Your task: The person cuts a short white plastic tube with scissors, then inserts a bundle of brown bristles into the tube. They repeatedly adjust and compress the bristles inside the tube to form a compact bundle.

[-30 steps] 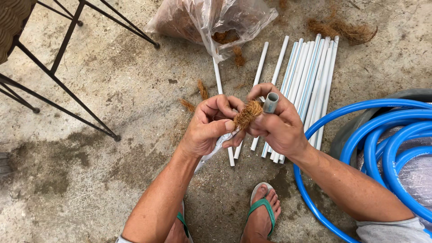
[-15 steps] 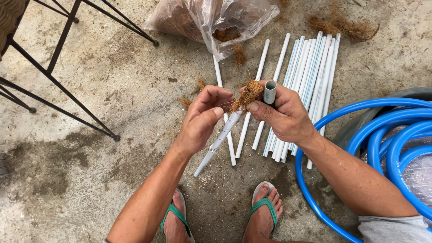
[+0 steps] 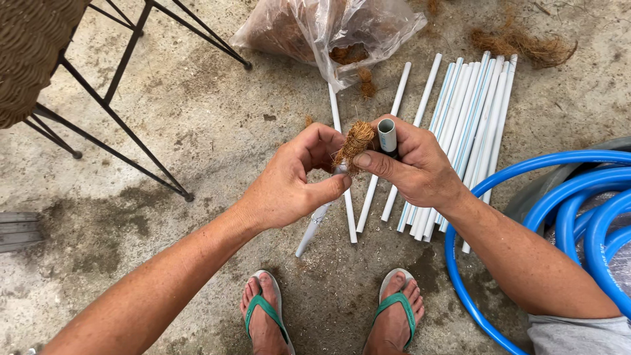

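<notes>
Since half a second ago, both hands have drawn a little closer together over the fibre.

Left hand (image 3: 296, 181) is narrowed to a pinch, thumb and fingers closing on the tuft of brown coconut fibre (image 3: 355, 141), which sits just at the right thumb tip. Right hand (image 3: 411, 164) is wrapped around a short white pipe (image 3: 386, 135), held upright with its open mouth up (likely so the fibre can meet the opening). Below the left hand a longer white tube (image 3: 314, 227) slants down towards the concrete floor (image 3: 197, 118). Beyond the right hand lie the stacked white pipes (image 3: 470, 118); a blue hose (image 3: 565, 197) coils at its outer side.
</notes>
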